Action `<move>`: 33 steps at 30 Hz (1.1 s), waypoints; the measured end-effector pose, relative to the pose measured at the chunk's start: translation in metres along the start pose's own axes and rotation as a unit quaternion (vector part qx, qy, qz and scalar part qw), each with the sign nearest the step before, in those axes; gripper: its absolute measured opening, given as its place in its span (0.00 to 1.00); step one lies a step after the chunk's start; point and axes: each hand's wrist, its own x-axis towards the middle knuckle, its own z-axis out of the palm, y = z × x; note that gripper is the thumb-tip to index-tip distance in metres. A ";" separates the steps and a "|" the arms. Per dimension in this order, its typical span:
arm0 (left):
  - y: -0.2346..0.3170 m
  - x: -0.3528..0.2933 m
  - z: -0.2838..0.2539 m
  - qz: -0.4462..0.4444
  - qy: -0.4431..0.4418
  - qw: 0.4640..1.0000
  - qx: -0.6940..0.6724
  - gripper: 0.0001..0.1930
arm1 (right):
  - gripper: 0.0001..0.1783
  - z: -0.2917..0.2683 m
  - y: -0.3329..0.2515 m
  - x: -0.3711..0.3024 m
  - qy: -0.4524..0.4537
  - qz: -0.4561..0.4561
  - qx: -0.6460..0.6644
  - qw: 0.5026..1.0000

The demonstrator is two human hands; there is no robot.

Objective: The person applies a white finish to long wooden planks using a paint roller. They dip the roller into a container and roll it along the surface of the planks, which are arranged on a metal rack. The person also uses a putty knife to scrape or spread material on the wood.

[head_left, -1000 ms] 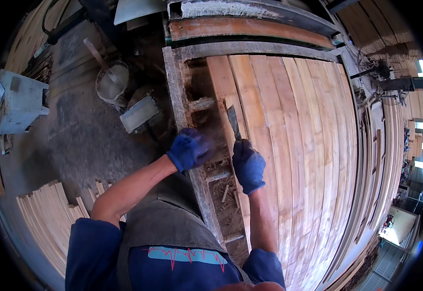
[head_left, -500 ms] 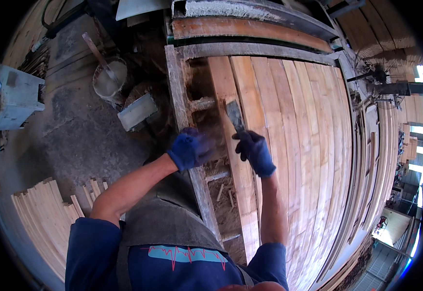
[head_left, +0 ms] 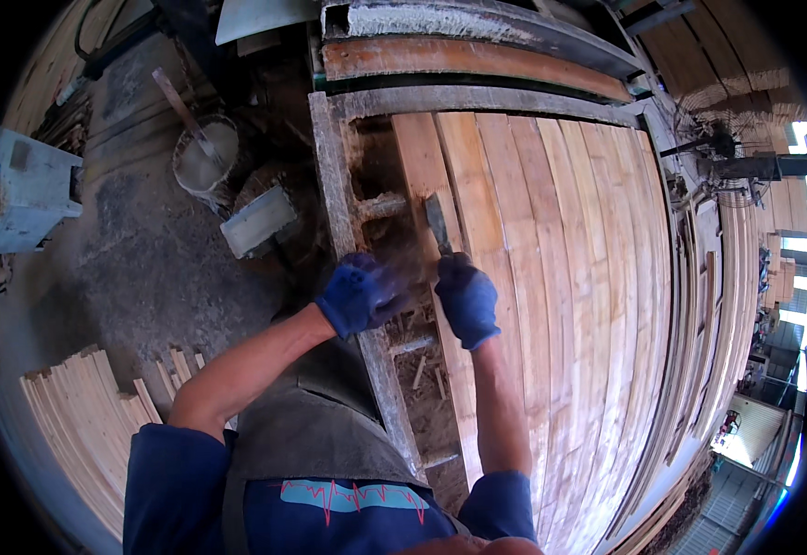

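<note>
A wide bed of pale planks (head_left: 552, 305) fills the picture from centre to 3 o'clock, laid side by side on a grey frame (head_left: 334, 213) whose left rail runs from 12 down to 6. Across the top, at 12, lies a rusty beam (head_left: 468, 57). The concrete floor (head_left: 135, 268) spreads from 9 to 11, with a grey box (head_left: 24, 190) at 9, a bucket (head_left: 204, 155) with a stick in it at 11, and a grey block (head_left: 257, 220) just right of it. A stack of slats (head_left: 75, 421) sits at 8.

At centre, the right hand (head_left: 466, 298), blue-gloved, is closed round a chisel (head_left: 437, 222), its blade pointing to 12 on the leftmost plank. The left hand (head_left: 359, 294), blurred, is just beside it at 9; whether it grips anything cannot be told.
</note>
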 end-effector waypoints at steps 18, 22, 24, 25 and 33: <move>-0.003 0.003 0.003 0.011 0.002 1.000 -0.013 0.10 | 0.19 -0.028 -0.021 0.026 -0.141 0.017 0.340 0.930; -0.004 -0.001 0.006 -0.007 -0.001 0.999 -0.033 0.10 | 0.19 -0.053 0.000 -0.007 -0.083 0.062 0.301 0.948; -0.006 -0.003 0.008 -0.010 -0.010 0.999 -0.039 0.10 | 0.17 -0.055 0.012 -0.032 -0.057 0.100 0.315 0.942; -0.007 -0.004 0.007 -0.010 -0.022 0.999 -0.033 0.11 | 0.16 -0.049 0.019 -0.049 -0.034 0.113 0.321 0.940; -0.008 -0.010 0.005 0.007 -0.053 0.998 0.021 0.12 | 0.14 -0.004 0.053 -0.180 0.134 0.255 0.328 0.900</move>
